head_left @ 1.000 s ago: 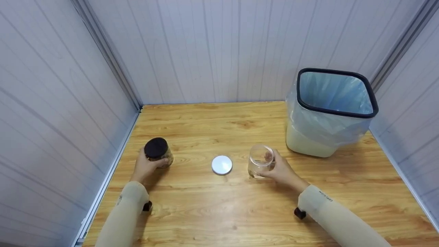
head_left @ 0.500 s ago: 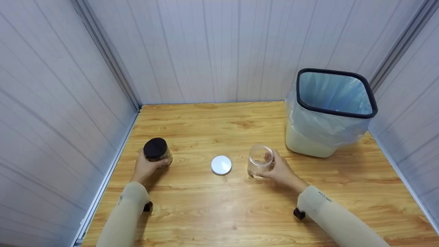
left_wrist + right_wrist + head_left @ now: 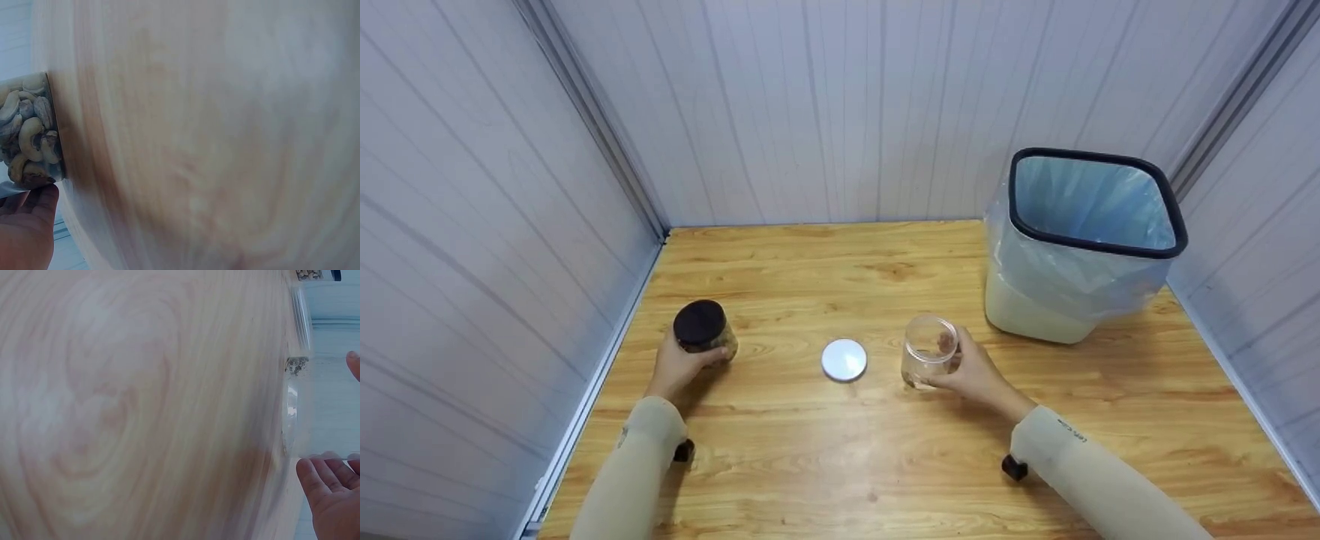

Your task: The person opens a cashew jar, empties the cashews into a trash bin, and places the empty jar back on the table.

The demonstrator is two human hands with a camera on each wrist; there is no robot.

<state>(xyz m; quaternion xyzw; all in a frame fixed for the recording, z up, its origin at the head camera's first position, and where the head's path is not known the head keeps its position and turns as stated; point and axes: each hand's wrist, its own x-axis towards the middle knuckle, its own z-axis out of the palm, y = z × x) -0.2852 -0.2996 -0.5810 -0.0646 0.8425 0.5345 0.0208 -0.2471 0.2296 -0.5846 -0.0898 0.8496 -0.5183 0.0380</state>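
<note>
On the left of the table, my left hand [image 3: 673, 367] grips a clear jar [image 3: 730, 343] with a black lid [image 3: 700, 322], the thumb along its near side. The left wrist view shows the jar is filled with cashew nuts [image 3: 31, 132]. My right hand [image 3: 976, 379] holds a clear, lidless jar [image 3: 919, 366] round its right side, thumb in front and fingers behind. No nuts show in this jar; some dark specks appear near its base in the right wrist view. Between the two jars a round white lid [image 3: 844, 360] lies flat on the wooden table.
A pale bin [image 3: 1039, 307] with a black rim [image 3: 1099, 246] and a clear plastic liner stands at the back right, beyond my right hand. White panel walls [image 3: 825, 112] bound the table [image 3: 810, 465] at the back and both sides.
</note>
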